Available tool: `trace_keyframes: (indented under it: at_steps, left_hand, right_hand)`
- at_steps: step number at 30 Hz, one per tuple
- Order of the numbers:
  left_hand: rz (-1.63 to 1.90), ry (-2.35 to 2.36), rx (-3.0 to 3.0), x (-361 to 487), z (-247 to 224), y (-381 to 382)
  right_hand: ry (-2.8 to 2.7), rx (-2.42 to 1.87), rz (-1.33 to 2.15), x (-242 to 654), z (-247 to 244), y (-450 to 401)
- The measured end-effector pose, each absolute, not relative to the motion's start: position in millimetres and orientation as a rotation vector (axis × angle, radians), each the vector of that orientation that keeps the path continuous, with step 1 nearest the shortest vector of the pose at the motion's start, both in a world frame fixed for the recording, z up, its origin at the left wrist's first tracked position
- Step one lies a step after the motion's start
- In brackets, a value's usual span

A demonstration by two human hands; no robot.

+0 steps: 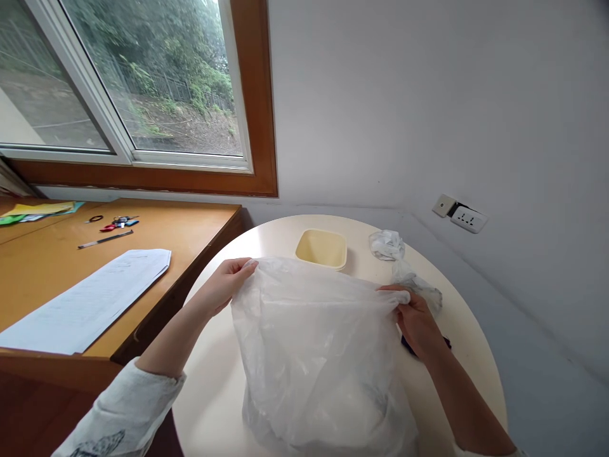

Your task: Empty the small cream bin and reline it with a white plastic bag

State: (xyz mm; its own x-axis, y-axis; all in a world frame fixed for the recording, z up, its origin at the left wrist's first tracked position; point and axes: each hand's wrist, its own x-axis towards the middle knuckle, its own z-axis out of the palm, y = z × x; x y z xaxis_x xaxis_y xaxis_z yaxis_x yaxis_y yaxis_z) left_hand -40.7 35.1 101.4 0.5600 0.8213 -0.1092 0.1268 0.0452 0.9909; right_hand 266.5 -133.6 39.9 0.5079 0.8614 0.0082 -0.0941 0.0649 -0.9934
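A large, translucent white plastic bag (318,355) is stretched out between my two hands over the round table. My left hand (233,279) pinches its upper left corner between thumb and fingers. At the upper right corner, my right hand (416,317) grips a gathered fold of the bag. Whatever the bag may contain cannot be made out. Just behind its top edge stands a pale yellow plastic container (322,246), partly covered by the bag. A dark object (408,346) lies under my right hand, mostly hidden.
On the round cream table (209,381), a crumpled plastic bag (386,244) and another thin bag (423,289) lie at the right. A wooden desk (200,222) at left holds papers (95,298), a pen (105,239) and keys (121,222). A wall with sockets (469,219) bounds the right.
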Motion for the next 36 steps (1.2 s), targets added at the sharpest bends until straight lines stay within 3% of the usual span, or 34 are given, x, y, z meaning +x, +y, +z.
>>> trace_keyframes:
  at_steps: [15,22,28,33,36]
  left_hand:
    - [0.745,0.769,0.803,-29.5,91.7,26.1]
    - [0.632,0.592,0.989,-14.4,96.7,-4.4]
    - [0.47,0.342,1.366,8.1,94.0,-32.7]
    - [0.546,0.501,1.363,16.2,90.0,-31.0]
    - [0.643,0.586,1.259,13.3,88.3,-23.3]
  right_hand:
    - [-0.686,-1.179,0.85,254.1,51.5,-128.4]
    - [-0.863,-1.17,0.799,199.7,75.8,-117.6]
    - [-1.159,-0.992,1.023,154.8,87.8,-110.2]
    - [-1.196,-0.905,1.126,147.1,87.3,-110.3]
    - [-1.126,-0.968,0.936,152.5,78.0,-110.1]
